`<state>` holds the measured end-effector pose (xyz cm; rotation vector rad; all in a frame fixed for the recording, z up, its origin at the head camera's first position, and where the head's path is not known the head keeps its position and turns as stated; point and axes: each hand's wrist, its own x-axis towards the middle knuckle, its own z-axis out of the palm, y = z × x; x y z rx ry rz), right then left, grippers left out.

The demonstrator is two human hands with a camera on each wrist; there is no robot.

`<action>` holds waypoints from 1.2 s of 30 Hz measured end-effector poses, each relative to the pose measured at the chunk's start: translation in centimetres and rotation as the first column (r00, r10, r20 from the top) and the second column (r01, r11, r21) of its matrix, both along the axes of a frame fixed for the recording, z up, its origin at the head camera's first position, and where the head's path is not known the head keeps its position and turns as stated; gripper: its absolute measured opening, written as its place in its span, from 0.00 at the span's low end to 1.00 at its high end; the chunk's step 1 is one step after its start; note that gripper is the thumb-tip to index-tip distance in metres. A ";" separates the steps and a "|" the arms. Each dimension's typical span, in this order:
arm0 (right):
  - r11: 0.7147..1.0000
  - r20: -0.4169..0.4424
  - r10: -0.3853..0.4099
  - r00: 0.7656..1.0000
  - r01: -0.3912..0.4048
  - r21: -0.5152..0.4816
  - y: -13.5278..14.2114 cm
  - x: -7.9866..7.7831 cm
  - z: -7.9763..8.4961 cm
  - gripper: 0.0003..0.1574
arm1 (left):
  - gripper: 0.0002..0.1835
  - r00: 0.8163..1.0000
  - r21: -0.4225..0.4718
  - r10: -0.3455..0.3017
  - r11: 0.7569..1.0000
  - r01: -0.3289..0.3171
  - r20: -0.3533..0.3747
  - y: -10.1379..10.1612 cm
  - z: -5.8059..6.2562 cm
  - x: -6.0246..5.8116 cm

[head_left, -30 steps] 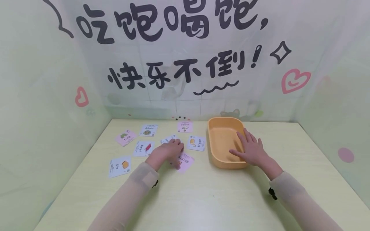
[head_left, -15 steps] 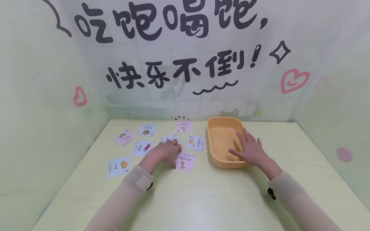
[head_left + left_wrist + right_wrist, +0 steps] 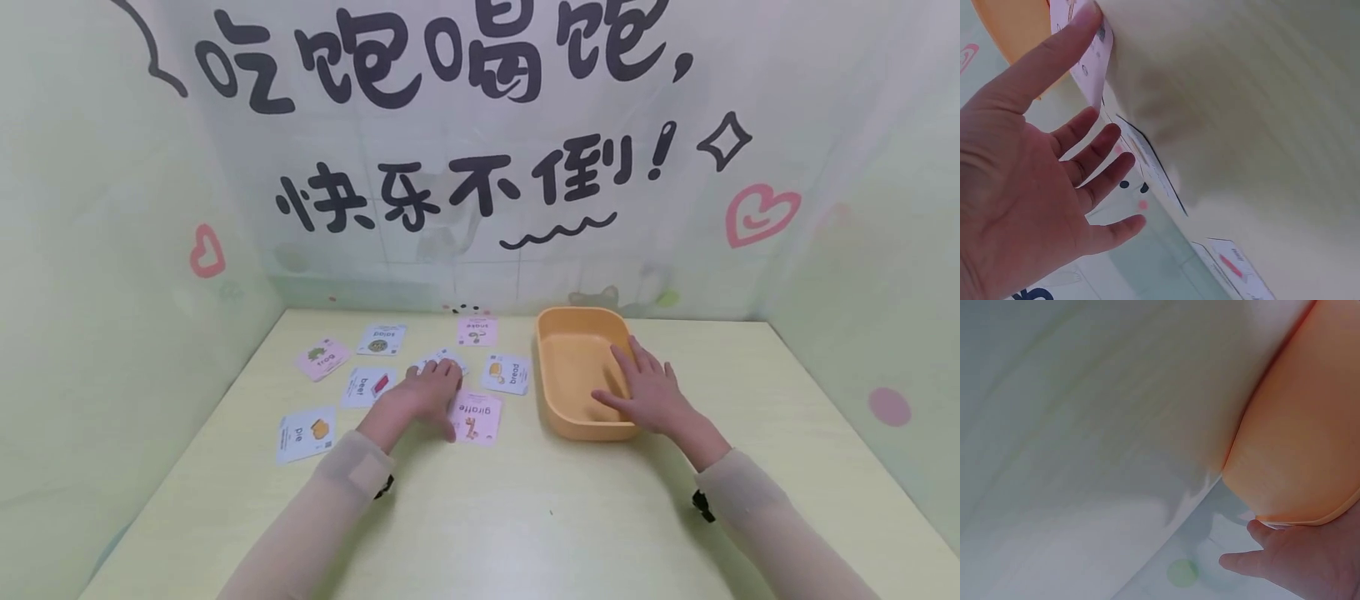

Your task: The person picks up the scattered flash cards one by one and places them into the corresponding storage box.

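My left hand (image 3: 429,392) hovers low over the table's middle left, fingers loosely spread. Its thumb lies by the left edge of a pink giraffe card (image 3: 482,415), which also shows behind the thumb in the left wrist view; whether they touch I cannot tell. Beyond the fingertips lies a pale blue card (image 3: 435,359), its picture mostly covered by the hand. My right hand (image 3: 656,398) spreads over the right rim of an orange tray (image 3: 556,408), thumb and some fingers over the inside. In the right wrist view two fingers (image 3: 1241,562) show outside the tray wall.
To the left lie a pie card (image 3: 303,433), a beef card (image 3: 363,387), a frog card (image 3: 322,358) and a salad card (image 3: 381,340). A snake card (image 3: 477,331) and a bread card (image 3: 506,373) sit near the tray. Printed cloth walls enclose the table.
The giraffe card has turned straighter and shifted slightly left. My left hand has drawn a little left, showing more of that card. The right hand stays at the tray rim.
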<state>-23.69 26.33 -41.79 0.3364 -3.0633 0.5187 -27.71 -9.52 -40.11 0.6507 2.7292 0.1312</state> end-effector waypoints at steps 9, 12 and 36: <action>1.000 0.004 0.003 1.000 -0.003 -0.016 0.0 0.1 0.0 0.58 | 0.38 0.994 0.233 0.088 0.967 -0.100 0.061 -0.9 -1.5 -0.1; 1.000 0.000 0.001 1.000 -0.001 -0.020 0.1 0.1 -0.1 0.58 | 0.31 0.990 0.309 0.097 0.943 -0.123 0.099 -0.9 -1.6 0.1; 1.000 0.011 -0.021 1.000 0.021 -0.007 0.0 0.1 0.1 0.59 | 0.17 0.927 0.673 0.226 0.639 -0.372 0.299 0.2 -1.1 -0.4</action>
